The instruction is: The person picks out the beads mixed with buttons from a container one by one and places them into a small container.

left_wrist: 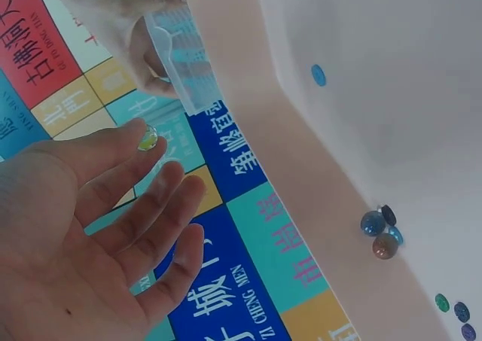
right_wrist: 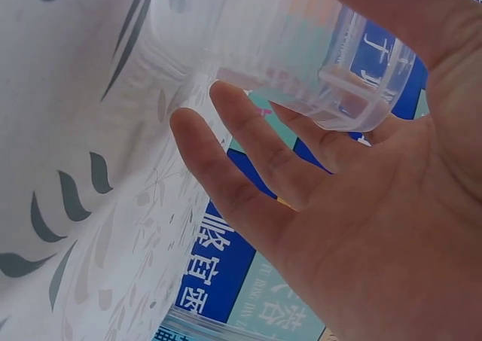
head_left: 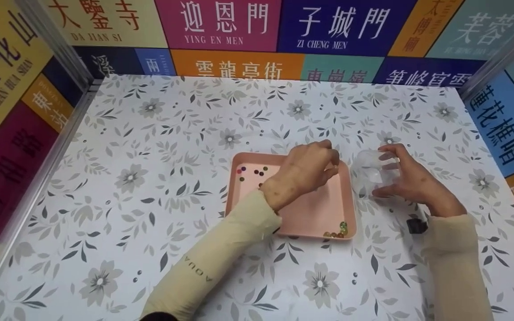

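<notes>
My left hand (head_left: 306, 167) is over the pink tray (head_left: 350, 200). Between its thumb and index finger it pinches a yellow-green glass marble (left_wrist: 148, 140), while the other fingers are loosely bent. To the right of the tray, my right hand (head_left: 417, 183) holds a clear plastic cup (right_wrist: 354, 92), thumb on one side and fingers on the other. The cup's bottom is close to the table; I cannot tell whether it touches. Greenish and amber marbles (head_left: 339, 234) lie in the tray's near right corner. Several dark beads (head_left: 259, 172) are at its far left.
A white tablecloth (head_left: 185, 147) with grey flowers and leaves covers the table. Panels (head_left: 221, 26) with coloured lettering stand along the back and both sides. A small black object (head_left: 416, 226) shows beside the right sleeve.
</notes>
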Motion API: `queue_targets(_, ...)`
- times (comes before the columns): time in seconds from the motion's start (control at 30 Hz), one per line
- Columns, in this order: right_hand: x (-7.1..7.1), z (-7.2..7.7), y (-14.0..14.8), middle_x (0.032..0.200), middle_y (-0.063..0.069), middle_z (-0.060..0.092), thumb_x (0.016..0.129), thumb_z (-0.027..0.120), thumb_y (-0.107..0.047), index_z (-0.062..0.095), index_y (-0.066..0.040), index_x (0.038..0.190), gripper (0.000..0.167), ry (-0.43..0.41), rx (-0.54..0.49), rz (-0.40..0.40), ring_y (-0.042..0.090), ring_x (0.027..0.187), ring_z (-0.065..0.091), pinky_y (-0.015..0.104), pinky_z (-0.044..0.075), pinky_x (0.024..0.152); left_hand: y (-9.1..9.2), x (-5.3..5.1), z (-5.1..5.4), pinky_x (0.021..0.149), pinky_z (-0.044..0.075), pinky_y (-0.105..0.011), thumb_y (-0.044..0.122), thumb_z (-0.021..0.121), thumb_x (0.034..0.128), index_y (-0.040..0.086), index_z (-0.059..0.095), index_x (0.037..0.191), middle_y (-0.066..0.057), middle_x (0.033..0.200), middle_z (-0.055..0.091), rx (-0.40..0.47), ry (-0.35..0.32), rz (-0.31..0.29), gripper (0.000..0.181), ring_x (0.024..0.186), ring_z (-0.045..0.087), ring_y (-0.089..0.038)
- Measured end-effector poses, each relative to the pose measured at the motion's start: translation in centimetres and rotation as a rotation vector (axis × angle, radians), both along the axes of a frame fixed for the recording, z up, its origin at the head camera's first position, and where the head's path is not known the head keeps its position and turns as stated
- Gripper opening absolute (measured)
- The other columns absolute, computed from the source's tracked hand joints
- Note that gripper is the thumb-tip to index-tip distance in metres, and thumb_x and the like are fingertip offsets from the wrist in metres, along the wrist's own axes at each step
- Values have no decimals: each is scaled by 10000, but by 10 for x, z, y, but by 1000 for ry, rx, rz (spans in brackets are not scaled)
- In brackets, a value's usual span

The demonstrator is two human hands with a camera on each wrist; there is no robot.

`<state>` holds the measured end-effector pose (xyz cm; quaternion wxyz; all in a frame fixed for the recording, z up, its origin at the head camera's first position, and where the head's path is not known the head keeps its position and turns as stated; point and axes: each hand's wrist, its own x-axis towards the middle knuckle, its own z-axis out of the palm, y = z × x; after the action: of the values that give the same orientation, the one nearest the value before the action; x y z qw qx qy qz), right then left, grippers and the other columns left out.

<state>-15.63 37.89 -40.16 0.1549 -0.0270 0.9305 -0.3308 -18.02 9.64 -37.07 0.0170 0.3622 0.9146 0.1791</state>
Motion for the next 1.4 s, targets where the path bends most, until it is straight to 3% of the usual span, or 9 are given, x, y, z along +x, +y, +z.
queue_targets(0.53,-1,0,0,1613,262,319,776,923,-156,187,-159,1564,1079,-32,-12,-17,515,1469,369,705,365,1115,13,1,1,833,582,-310,327,648,1034,199,767,1195,24,1147,703,-6,-7,-31,237,1008,715,-149)
queue_targets(0.83,1,0,1,1558,274,384,751,935,-122,236,-113,1543,1057,53,-38,23,533,1436,394,710,360,1099,19,0,5,849,586,-336,347,638,1039,198,763,1188,17,1160,701,-12,-12,-40,245,1022,722,-168)
queue_targets(1.1,2,-1,2,1584,279,348,755,937,-146,220,-135,1550,1070,22,-23,2,525,1447,385,704,344,1117,28,0,4,846,577,-317,341,626,1046,205,762,1197,19,1149,701,-29,-14,-60,245,1007,716,-156)
queue_targets(1.4,2,-2,2,1566,287,357,752,935,-113,226,-111,1547,1066,53,-54,22,544,1430,405,696,366,1093,36,3,5,871,586,-318,358,612,1053,221,751,1221,27,1212,700,-44,14,-71,257,1046,724,-157)
